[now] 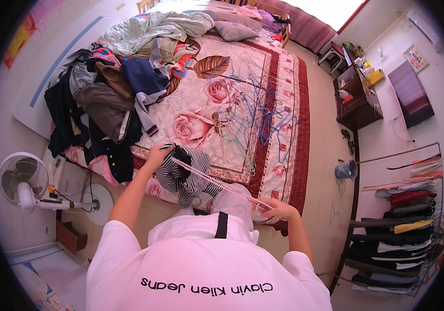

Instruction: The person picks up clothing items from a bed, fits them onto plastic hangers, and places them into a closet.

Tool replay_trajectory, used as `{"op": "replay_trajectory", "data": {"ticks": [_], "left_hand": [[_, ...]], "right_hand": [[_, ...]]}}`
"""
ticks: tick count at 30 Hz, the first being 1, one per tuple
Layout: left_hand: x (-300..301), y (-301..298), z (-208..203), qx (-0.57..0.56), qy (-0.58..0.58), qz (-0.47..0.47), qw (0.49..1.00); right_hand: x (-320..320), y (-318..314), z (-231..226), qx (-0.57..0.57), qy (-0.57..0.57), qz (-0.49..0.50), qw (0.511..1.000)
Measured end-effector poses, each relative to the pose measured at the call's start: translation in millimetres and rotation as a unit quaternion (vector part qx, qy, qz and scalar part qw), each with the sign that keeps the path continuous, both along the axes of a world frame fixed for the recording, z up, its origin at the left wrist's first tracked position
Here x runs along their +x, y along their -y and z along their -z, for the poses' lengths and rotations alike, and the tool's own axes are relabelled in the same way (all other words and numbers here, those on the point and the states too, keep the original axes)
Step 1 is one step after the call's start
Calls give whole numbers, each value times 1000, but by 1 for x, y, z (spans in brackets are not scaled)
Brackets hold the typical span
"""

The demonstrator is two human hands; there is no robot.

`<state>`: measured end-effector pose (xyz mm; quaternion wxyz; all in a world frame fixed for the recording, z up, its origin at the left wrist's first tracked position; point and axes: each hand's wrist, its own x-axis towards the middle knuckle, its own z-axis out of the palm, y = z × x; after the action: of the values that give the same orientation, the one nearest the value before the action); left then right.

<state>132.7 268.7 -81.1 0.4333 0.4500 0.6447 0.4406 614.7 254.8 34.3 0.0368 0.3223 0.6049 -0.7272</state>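
A black-and-white striped garment (183, 173) hangs in folds at the near edge of the bed. My left hand (157, 156) is closed on its upper edge. From that edge a thin, pale pink clothes hanger (216, 181) runs slantwise down to the right, one end at the garment's opening. My right hand (276, 207) grips the hanger's other end, just over the near right part of the bed. The folds conceal how far the hanger reaches into the cloth.
Several blue, green and pink wire hangers (255, 116) lie tangled on the rose-patterned bed cover (191, 124). Dark clothes (103, 106) are heaped at the left. A white fan (24, 168) stands left of the bed. A loaded clothes rack (395, 233) and a blue bucket (345, 170) are at the right.
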Motion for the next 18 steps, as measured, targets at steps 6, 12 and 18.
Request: {"op": "replay_trajectory", "data": {"ticks": [6, 12, 18], "left_hand": [[-1, 3, -13, -20, 15, -44, 999], [-14, 5, 4, -11, 37, -47, 998], [-5, 8, -13, -23, -7, 4, 1000]], "right_hand": [[21, 7, 11, -62, 24, 66, 996], [20, 4, 22, -28, 18, 58, 998], [6, -10, 31, -68, 59, 49, 995]]}}
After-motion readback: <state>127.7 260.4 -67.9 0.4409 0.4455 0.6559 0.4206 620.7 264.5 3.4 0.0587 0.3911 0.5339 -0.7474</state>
